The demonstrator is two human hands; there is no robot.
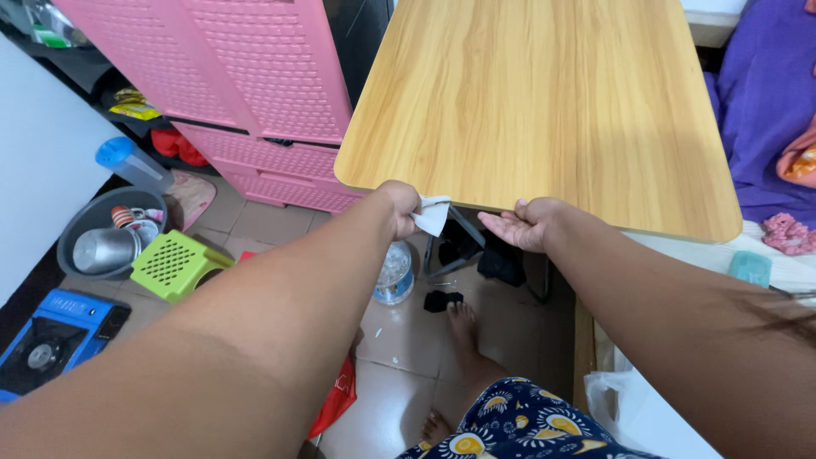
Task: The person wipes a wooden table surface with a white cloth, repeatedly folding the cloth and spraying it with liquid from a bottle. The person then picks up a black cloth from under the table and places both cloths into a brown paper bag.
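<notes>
A light wooden tabletop (544,102) fills the upper middle of the head view. My left hand (401,206) is closed around a small white cloth (432,214) right at the table's near edge. Just to its right, my right hand (520,226) is held palm up with fingers apart, slightly below the same edge and touching nothing I can see. My bare feet (463,327) stand on the tiled floor under the table.
A pink plastic drawer cabinet (255,76) stands at the left. On the floor are a grey basin with metal cups (106,238), a green stool (174,263), a blue portable stove (47,340) and a clear water bottle (395,272). Purple bedding (765,102) lies at right.
</notes>
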